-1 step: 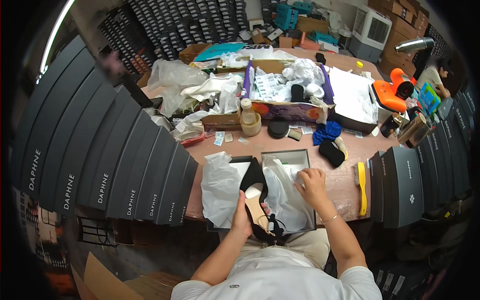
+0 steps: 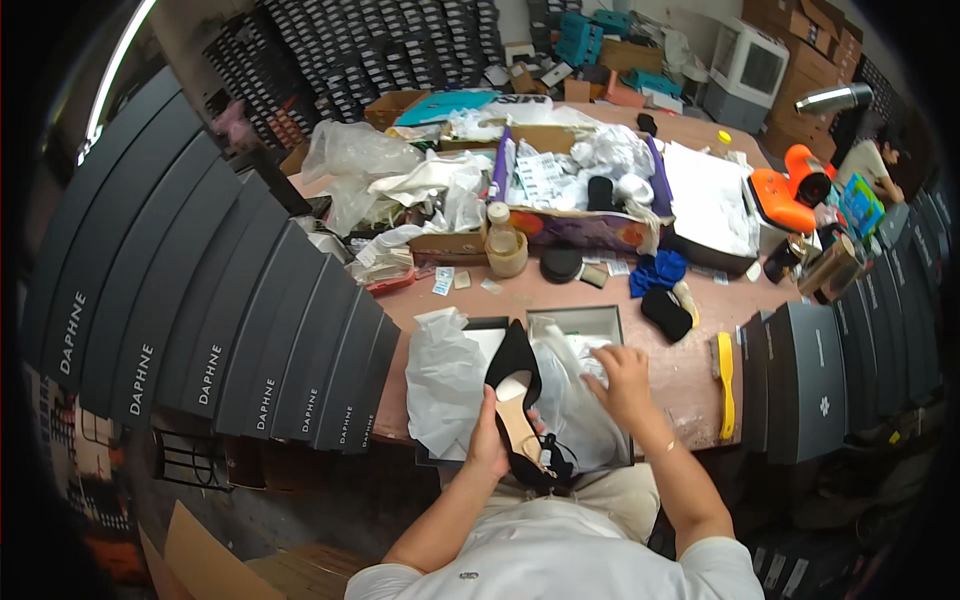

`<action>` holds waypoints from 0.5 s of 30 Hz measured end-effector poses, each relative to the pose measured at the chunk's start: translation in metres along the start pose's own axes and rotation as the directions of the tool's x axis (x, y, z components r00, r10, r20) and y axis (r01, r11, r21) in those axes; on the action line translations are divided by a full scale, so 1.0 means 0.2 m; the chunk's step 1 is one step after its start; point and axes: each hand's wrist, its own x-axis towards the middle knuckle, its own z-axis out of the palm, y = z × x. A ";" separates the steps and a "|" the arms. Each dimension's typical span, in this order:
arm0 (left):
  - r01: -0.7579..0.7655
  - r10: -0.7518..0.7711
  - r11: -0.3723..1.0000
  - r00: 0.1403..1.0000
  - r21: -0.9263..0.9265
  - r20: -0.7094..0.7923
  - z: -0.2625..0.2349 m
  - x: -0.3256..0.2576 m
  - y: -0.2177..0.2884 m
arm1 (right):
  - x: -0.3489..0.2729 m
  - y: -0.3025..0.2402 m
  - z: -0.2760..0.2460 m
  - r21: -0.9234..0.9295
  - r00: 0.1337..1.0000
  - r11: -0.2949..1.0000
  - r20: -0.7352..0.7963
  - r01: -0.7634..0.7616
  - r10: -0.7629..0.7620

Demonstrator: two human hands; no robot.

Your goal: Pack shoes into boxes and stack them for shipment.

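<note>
My left hand (image 2: 488,436) is closed around a black pointed shoe (image 2: 515,362) with a beige insole and an ankle strap. The shoe is held toe away from me, its inside facing up, with a white piece in the front of its opening. Under it lies an open grey shoebox (image 2: 622,440). White tissue paper (image 2: 440,385) spills over the left side of the box, and more fills the right side. There my right hand (image 2: 625,385) has its fingers curled on a crumpled bit of the tissue; the fingertips are partly hidden.
Tall stacks of dark shoeboxes (image 2: 230,310) flank me at left, and more shoeboxes (image 2: 805,380) at right. A yellow-handled brush (image 2: 725,385) lies right of the box. Farther back are a bottle (image 2: 500,230), a purple carton (image 2: 580,228), black pads (image 2: 665,312) and an orange device (image 2: 780,197).
The whole view has shifted slightly. My right hand has moved a little at the tissue, its thumb and fingers more apart; my left hand still holds the shoe.
</note>
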 end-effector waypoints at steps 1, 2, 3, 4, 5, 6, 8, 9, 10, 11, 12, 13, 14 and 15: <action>-0.027 0.027 1.000 1.000 -0.007 0.003 -0.01 0.00 -0.03 | 0.02 -0.06 0.00 -0.046 0.994 0.993 -0.007 0.112 -0.112; 0.005 -0.005 1.000 0.999 -0.015 0.046 0.00 0.01 -0.03 | 0.05 -0.13 0.00 0.117 0.979 0.981 0.115 0.153 -0.167; -0.039 0.044 0.999 0.990 -0.036 0.132 -0.01 0.01 -0.05 | 0.09 -0.26 0.01 0.132 0.941 0.964 0.221 0.232 -0.257; -0.057 0.060 0.998 0.990 -0.027 0.129 0.01 0.00 -0.09 | 0.10 -0.30 0.06 0.052 0.919 0.952 0.252 0.301 -0.304; -0.075 0.077 0.997 0.989 -0.017 0.126 0.03 -0.01 -0.13 | 0.09 -0.31 0.12 -0.025 0.893 0.929 0.285 0.369 -0.348; -0.061 0.066 0.997 0.989 -0.043 0.130 0.06 -0.05 -0.15 | 0.09 -0.27 0.14 -0.091 0.852 0.898 0.370 0.430 -0.371; -0.037 0.052 0.995 0.986 -0.093 0.161 0.08 -0.09 -0.14 | 0.07 -0.25 0.19 -0.093 0.842 0.895 0.393 0.435 -0.369; -0.069 0.084 0.992 0.985 -0.104 0.152 0.03 -0.04 -0.16 | 0.06 -0.27 0.20 -0.118 0.843 0.896 0.409 0.428 -0.349; -0.064 0.077 0.994 0.986 -0.094 0.147 -0.01 -0.03 -0.17 | 0.06 -0.28 0.19 -0.114 0.837 0.893 0.417 0.435 -0.355; -0.055 0.067 0.995 0.987 -0.081 0.145 -0.05 -0.01 -0.17 | 0.05 -0.30 0.18 -0.114 0.832 0.891 0.425 0.439 -0.356; -0.037 0.046 0.997 0.989 -0.065 0.142 -0.08 -0.02 -0.18 | 0.03 -0.32 0.17 -0.115 0.832 0.894 0.433 0.433 -0.348; -0.034 0.044 0.997 0.989 -0.071 0.141 -0.06 -0.04 -0.19 | 0.02 -0.31 0.17 -0.094 0.818 0.895 0.457 0.436 -0.350; -0.028 0.038 0.997 0.989 -0.076 0.141 -0.03 -0.07 -0.18 | 0.02 -0.30 0.18 -0.077 0.805 0.897 0.480 0.435 -0.349; -0.014 0.025 0.997 0.989 -0.075 0.146 -0.01 -0.09 -0.18 | 0.01 -0.28 0.20 -0.065 0.797 0.903 0.500 0.425 -0.339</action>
